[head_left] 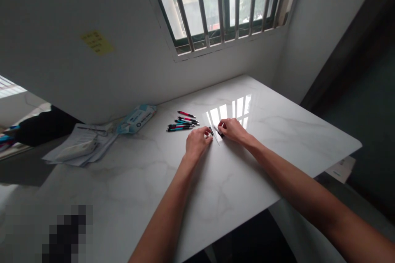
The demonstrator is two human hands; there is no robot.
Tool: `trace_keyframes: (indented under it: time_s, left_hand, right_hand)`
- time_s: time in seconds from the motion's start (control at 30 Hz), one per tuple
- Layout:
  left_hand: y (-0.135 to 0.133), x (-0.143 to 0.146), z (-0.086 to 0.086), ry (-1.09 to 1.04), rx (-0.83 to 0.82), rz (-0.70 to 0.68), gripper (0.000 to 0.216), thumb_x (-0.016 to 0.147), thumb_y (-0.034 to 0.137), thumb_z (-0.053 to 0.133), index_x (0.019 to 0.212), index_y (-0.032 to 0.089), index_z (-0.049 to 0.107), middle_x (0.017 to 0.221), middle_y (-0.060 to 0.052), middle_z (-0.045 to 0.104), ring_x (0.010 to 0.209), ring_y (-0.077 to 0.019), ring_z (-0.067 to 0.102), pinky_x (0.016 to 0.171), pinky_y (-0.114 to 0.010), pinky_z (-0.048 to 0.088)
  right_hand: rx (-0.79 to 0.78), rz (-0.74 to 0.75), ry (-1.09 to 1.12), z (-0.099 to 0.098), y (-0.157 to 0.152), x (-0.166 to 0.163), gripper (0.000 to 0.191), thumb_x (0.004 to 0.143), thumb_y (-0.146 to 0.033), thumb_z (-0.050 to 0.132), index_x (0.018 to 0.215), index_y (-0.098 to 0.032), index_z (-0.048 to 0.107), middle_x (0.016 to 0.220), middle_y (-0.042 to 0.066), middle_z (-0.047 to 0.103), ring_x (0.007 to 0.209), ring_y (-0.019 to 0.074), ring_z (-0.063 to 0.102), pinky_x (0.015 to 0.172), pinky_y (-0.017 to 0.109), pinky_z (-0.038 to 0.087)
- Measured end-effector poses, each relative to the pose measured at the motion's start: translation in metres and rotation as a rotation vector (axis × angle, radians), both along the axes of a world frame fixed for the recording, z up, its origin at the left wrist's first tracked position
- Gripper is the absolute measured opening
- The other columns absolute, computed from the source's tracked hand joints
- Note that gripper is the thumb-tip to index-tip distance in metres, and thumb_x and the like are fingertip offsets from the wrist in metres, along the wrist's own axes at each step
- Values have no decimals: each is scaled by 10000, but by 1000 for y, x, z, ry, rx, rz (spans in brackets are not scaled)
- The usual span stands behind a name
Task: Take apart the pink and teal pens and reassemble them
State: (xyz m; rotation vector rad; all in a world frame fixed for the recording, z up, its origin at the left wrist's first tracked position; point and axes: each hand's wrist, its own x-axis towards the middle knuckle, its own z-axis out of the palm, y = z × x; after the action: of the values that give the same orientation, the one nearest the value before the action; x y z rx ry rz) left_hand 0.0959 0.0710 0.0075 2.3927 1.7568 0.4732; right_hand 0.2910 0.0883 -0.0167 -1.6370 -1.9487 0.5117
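Observation:
My left hand (198, 141) rests on the marble-patterned table (148, 185), its fingers bent and a gap showing between thumb and forefinger. Just beyond those fingertips is a small black pen part (211, 131); whether they touch it I cannot tell. My right hand (231, 128) pinches a dark pen piece (220, 134) close to the tabletop, and its fingers partly cover it. A thin whitish stick like a pen refill (217, 140) lies between the two hands. To the left of them is a loose pile of click pens (182, 127), black with red or blue barrels.
A blue-and-white wipes packet (137, 118) lies by the wall, beside papers (82, 144) with a pale packet on top. A dark bag (37, 125) is at far left. A barred window (220, 8) and a yellow note (97, 42) are on the wall. The table's right corner (358, 144) is rounded.

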Motion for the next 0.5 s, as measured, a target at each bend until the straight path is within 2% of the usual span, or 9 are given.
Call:
trace_keyframes:
  time_s: [0.17,0.5]
  left_hand:
    - [4,-9,0,118,59,16,87,862,325,767,910,274,819,915,-50,793,935,-267,686,846,-345,514]
    - [7,1,1,195,85,-20,173,908,391,732,865,252,826,918,-91,787,949,-279,674,855,-355,512]
  right_hand:
    - [-12,0,-29,-2,2,3,186,920,-204,650,970,-193,828,916,74,816,810,193,730,744,243,493]
    - [-6,10,-20,-5,-4,-13,189,902,-217,642,969,-203,819,876,58,812,775,182,724,712,232,477]
